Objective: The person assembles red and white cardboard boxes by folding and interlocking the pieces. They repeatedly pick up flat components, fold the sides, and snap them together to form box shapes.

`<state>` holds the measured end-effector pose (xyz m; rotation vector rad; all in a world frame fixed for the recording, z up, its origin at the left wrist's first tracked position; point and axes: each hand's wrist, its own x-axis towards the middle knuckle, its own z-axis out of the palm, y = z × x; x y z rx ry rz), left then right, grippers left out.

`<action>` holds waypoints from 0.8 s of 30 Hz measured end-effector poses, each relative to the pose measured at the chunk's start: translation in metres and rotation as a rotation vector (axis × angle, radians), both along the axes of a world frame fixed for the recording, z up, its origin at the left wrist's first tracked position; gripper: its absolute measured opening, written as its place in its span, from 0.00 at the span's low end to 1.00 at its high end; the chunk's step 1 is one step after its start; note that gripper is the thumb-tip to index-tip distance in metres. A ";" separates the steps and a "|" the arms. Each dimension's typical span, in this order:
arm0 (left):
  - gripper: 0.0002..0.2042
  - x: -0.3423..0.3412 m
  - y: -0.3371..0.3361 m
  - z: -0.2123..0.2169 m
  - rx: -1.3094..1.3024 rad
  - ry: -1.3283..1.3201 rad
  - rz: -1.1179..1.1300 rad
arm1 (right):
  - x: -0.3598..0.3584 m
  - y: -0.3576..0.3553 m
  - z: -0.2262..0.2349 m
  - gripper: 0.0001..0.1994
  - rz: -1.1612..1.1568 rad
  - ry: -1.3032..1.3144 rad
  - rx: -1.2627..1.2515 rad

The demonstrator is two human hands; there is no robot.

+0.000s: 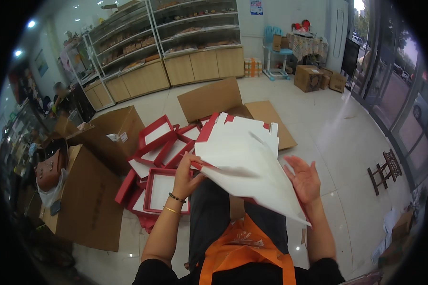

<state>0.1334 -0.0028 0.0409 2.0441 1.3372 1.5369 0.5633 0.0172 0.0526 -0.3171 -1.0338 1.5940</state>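
A flat cardboard box blank (245,156), white on the face toward me and red along its edges, is held tilted above my lap. Notched tabs run along its far end. My left hand (189,175) grips its left edge, fingers closed around the red border. At the right edge, my right hand (303,179) is raised with fingers apart and the palm turned toward the sheet; whether it touches the sheet is hard to tell. Several folded red boxes with white insides (165,189) lie heaped to the left of my legs.
An open cardboard carton (209,100) stands ahead, partly behind the blank. Larger cartons (88,204) at left hold a brown handbag (50,171) on top. A small dark wooden stool (385,172) is at right. Shelving (199,33) lines the back; a person (62,90) is far left.
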 end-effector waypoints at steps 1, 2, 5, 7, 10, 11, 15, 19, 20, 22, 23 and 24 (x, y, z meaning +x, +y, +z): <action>0.22 -0.002 0.007 -0.002 0.071 0.014 0.024 | 0.007 0.010 -0.007 0.37 -0.085 0.032 0.081; 0.21 0.001 0.013 0.001 0.132 0.030 0.042 | 0.019 0.021 -0.016 0.37 -0.176 0.068 0.153; 0.23 0.009 0.027 0.005 0.150 -0.206 0.112 | 0.069 0.052 -0.033 0.34 -0.199 0.322 -0.039; 0.27 0.019 0.031 0.017 0.146 -0.316 0.111 | 0.092 0.057 -0.038 0.36 -0.188 0.327 -0.070; 0.28 0.015 0.039 0.028 0.157 -0.353 0.161 | 0.058 0.063 -0.017 0.43 -0.365 0.391 -0.212; 0.28 0.014 0.039 0.026 0.133 -0.362 0.174 | 0.046 0.066 -0.011 0.42 -0.396 0.285 -0.069; 0.29 0.012 0.052 0.022 0.091 -0.456 0.105 | -0.019 0.079 0.028 0.45 -0.500 -0.284 0.248; 0.39 0.011 0.060 0.036 0.019 -0.396 0.011 | -0.038 0.117 0.057 0.53 -0.785 -0.594 0.461; 0.40 0.004 0.058 0.040 -0.003 -0.388 0.007 | -0.047 0.127 0.069 0.53 -0.723 -0.482 0.478; 0.43 -0.004 0.056 0.043 -0.054 -0.379 -0.010 | -0.057 0.143 0.096 0.54 -0.602 -0.271 0.508; 0.45 -0.008 0.055 0.045 -0.067 -0.398 -0.027 | -0.060 0.141 0.110 0.54 -0.564 -0.257 0.510; 0.46 -0.011 0.054 0.047 -0.079 -0.415 -0.043 | -0.064 0.146 0.110 0.54 -0.559 -0.299 0.509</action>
